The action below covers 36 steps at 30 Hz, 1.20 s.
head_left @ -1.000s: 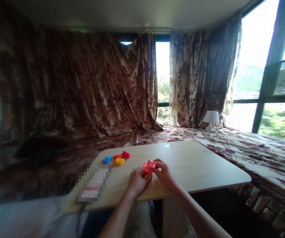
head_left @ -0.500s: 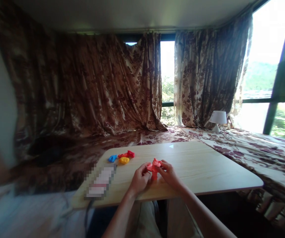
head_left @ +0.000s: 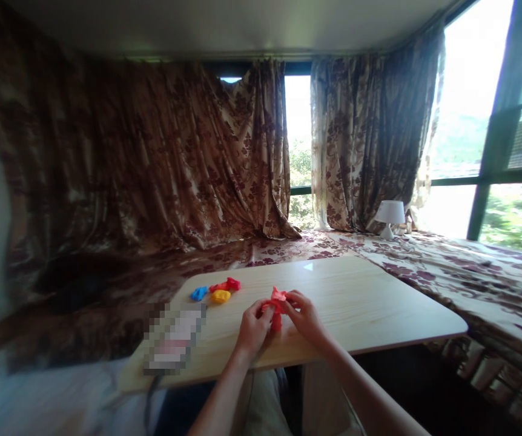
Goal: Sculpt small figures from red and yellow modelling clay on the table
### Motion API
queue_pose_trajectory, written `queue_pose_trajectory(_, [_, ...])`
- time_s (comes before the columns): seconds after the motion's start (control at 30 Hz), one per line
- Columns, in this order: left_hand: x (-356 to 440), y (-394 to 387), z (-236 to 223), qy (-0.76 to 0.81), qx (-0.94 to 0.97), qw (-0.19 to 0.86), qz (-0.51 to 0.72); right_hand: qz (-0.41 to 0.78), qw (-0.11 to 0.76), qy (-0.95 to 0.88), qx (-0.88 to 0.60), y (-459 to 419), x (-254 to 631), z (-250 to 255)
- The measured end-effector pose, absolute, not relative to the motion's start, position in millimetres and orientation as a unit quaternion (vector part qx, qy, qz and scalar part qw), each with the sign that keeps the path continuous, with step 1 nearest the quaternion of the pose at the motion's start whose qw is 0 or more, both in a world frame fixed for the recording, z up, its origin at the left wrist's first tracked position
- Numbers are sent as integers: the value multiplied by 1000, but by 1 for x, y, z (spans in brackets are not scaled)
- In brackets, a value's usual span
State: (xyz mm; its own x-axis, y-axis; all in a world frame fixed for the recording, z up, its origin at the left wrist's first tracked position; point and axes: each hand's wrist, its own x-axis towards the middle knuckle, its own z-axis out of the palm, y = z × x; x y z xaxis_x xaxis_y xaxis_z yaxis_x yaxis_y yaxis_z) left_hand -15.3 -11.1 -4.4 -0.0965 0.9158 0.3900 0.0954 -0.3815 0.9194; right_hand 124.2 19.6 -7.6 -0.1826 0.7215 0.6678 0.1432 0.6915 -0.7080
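Note:
Both my hands meet over the near middle of a light wooden table (head_left: 379, 309). My left hand (head_left: 251, 332) and my right hand (head_left: 305, 316) each pinch a lump of red modelling clay (head_left: 276, 303) held upright between them, just above the tabletop. The fingers of both hands are closed on it. Further left on the table lie three small clay pieces: a blue one (head_left: 198, 293), a yellow one (head_left: 220, 296) and a red one (head_left: 226, 284).
A blurred-out flat object (head_left: 177, 339) lies at the table's near left. A patterned cloth-covered bench (head_left: 470, 266) runs behind and to the right, with a small white lamp (head_left: 389, 217) on it. Brown patterned curtains (head_left: 174, 157) and bright windows stand behind.
The red clay has been turned and pulled from a flat lump into a taller upright shape between my fingers. My hands stay in the same spot; the view swung slightly.

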Motion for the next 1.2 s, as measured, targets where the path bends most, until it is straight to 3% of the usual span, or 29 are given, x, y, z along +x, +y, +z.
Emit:
queue_pose_trajectory(0.43, [-21, -9, -5, 444, 460, 387, 664, 313, 547, -700, -336, 17, 126, -1])
queue_pose_trajectory(0.7, [-21, -12, -1, 381, 460, 444, 668, 297, 458, -781, -303, 15, 119, -9])
queue_pose_trajectory(1.2, [-14, -8, -3, 418, 449, 417, 671, 94, 432, -802, -402, 7, 119, -4])
